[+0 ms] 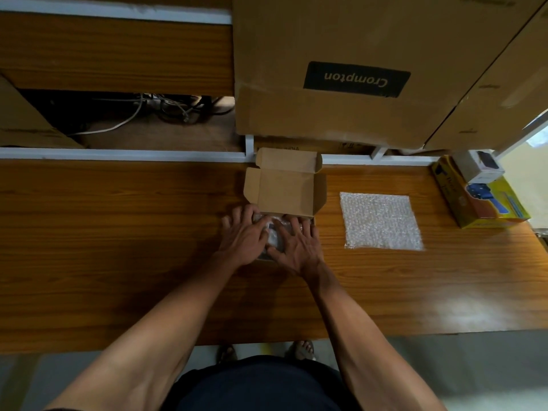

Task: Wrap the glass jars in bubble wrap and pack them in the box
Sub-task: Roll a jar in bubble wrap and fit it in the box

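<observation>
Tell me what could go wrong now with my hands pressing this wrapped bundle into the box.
Both hands, left and right, press the wrapped bundle in the small cardboard box; hard pressure may crack glass. The hands hide its fit, so it could jam. The raised lid might fold down onto the fingers.

wrapped bundle (274, 232) mostly hidden under both hands, its contents unclear, box (284, 191) interior unseen

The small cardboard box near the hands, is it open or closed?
Open. The small cardboard box has its lid flap folded back toward the wall, with its side flaps out. Both hands press a bubble-wrapped bundle in its front part.
</observation>
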Demonstrator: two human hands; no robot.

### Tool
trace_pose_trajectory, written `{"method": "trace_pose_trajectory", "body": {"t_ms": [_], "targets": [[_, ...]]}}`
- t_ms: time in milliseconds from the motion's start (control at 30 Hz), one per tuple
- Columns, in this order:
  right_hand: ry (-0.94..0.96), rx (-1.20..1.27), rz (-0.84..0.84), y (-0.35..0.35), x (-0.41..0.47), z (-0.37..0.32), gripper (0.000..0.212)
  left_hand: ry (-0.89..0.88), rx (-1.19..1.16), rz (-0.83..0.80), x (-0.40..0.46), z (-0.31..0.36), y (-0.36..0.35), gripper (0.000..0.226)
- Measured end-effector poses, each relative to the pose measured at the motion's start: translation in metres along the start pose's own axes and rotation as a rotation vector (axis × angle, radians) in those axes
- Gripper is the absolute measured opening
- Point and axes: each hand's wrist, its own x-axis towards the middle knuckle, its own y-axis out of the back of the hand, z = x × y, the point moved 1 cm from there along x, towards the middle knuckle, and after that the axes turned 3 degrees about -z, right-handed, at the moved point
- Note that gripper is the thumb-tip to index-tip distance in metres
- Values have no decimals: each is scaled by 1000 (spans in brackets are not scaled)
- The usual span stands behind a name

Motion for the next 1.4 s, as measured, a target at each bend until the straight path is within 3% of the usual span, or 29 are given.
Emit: {"method": "trace_pose_trajectory", "body": {"t_ms": [133, 300, 467, 800, 933, 1267, 1400], "targets": [[14, -25, -11, 2, 0, 0, 87, 4, 17, -10, -2, 5, 4, 45], [24, -38, 38, -2, -4, 1, 87, -112, 170, 81, -23, 6, 6, 47], [36, -33, 17, -1, -3, 0, 85, -84, 243, 2, -24, 4, 9, 57], [19, -44, -38, 1, -2, -2, 87, -87, 266, -79, -13, 15, 22, 56], [21, -29, -13, -1, -4, -1, 88, -91, 253, -64, -21, 12, 19, 69], [6, -63, -77, 2, 4, -2, 88, -27, 241, -122, -15, 19, 17, 78], [32, -38, -6, -1, -6, -1, 91, -43, 267, -85, -21, 20, 18, 72]]}}
